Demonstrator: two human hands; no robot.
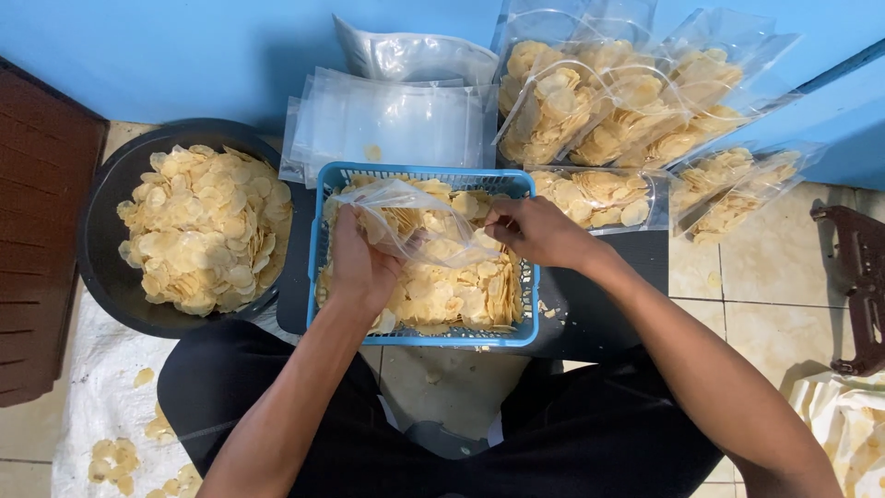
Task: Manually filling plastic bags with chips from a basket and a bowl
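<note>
Your left hand (358,263) and right hand (537,231) each pinch, in a narrow closed grip, one edge of the clear plastic bag (410,226) held above the pale-chip-filled blue plastic basket (421,172), beside the black round basin (101,235).

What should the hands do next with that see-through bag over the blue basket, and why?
Probably the left hand should scoop some chips from the blue basket into the clear bag. Both hands hold the bag open over the basket, the right hand pinching its edge, and it looks nearly empty, while the filled bags behind are already packed with chips.
</note>
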